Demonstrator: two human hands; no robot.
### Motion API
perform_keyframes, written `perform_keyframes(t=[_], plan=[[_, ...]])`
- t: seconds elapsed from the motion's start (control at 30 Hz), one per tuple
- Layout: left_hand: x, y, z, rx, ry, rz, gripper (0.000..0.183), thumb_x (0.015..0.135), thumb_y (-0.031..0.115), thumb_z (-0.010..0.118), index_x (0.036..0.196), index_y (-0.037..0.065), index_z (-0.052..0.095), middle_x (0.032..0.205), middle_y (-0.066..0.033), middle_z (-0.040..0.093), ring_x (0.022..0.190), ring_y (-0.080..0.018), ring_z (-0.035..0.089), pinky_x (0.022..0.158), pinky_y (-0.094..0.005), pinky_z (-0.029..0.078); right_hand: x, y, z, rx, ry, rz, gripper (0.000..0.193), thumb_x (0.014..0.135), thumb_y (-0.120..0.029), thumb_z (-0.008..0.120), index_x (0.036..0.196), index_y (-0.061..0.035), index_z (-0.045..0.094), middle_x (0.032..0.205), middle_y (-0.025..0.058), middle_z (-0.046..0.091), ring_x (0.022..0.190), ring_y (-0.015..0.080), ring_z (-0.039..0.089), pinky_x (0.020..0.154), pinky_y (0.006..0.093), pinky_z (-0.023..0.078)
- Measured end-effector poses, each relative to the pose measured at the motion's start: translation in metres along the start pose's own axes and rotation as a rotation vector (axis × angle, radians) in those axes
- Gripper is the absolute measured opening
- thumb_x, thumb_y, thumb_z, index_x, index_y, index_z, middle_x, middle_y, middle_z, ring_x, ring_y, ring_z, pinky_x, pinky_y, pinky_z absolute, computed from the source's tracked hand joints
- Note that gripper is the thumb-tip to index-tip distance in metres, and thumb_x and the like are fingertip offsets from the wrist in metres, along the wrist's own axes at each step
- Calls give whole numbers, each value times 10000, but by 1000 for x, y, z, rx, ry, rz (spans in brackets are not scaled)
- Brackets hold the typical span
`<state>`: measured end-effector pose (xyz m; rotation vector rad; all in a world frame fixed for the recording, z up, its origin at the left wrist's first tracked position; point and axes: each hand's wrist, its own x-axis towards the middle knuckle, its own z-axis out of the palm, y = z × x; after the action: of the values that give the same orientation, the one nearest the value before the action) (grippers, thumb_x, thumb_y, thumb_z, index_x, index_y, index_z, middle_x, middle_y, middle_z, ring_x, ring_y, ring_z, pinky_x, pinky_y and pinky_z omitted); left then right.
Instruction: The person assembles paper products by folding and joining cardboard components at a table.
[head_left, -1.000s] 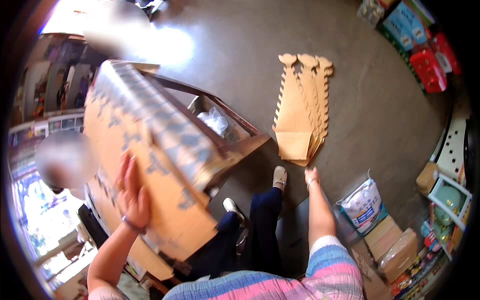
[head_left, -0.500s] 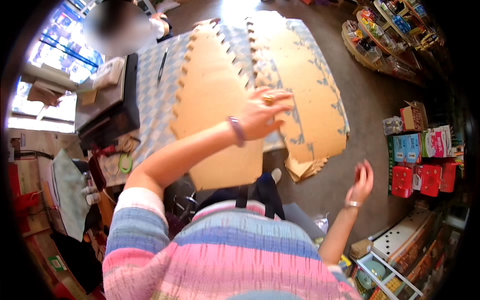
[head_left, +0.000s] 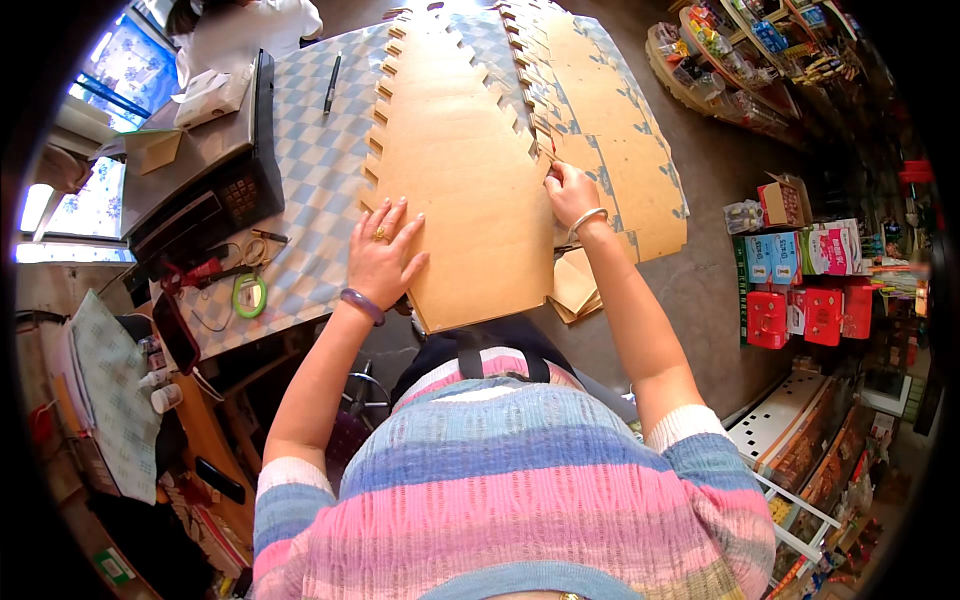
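Note:
A long row of overlapping brown paper sheets (head_left: pixel 465 190) with stepped, notched edges runs away from me over the table. My left hand (head_left: pixel 383 250) lies on the left edge of its nearest sheet, fingers spread and holding nothing. At the row's right edge, my right hand (head_left: pixel 572 192) is closed in a pinch. A thin brownish tip shows beyond its fingers, too small to name. To the right lies a second spread of brown paper (head_left: pixel 610 110) with blue-grey patches along its edges. More folded brown paper (head_left: pixel 575 285) sits below my right wrist.
The table has a blue-and-white checked cover (head_left: pixel 315 160). On its left are a black machine (head_left: pixel 215 205), a dark pen (head_left: pixel 332 85) and a green tape roll (head_left: pixel 249 296). Another person (head_left: pixel 260 25) is at the far left. Boxes (head_left: pixel 790 255) and stocked shelves (head_left: pixel 750 45) stand right.
My left hand has moved left and down onto the near sheet's left edge. My right hand has come in from the right to the row's right edge and now pinches. The view has shifted.

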<state>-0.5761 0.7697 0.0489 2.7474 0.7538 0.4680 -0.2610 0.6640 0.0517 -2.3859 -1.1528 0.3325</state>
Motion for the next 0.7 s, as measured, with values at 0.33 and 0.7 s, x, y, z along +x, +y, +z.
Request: perform_keyframes(t=[0.33, 0.7], plan=[[1, 2, 2, 9, 24, 3, 515, 802, 363, 657, 1282, 202, 565, 1429, -69, 430, 1357, -256, 329, 1130, -457, 211, 16, 17, 21, 334, 89, 154, 312, 822, -138, 619, 1097, 6, 655, 932, 128, 710, 830, 169, 678, 759, 285, 526], [3, 4, 2, 21, -26, -24, 546, 797, 337, 641, 1313, 189, 538, 1468, -68, 380, 1381, -265, 292, 1140, -456, 198, 20, 18, 8, 366, -15, 129, 347, 795, -164, 548, 1099, -26, 643, 1025, 195, 682, 952, 311, 662, 858, 378, 515]])
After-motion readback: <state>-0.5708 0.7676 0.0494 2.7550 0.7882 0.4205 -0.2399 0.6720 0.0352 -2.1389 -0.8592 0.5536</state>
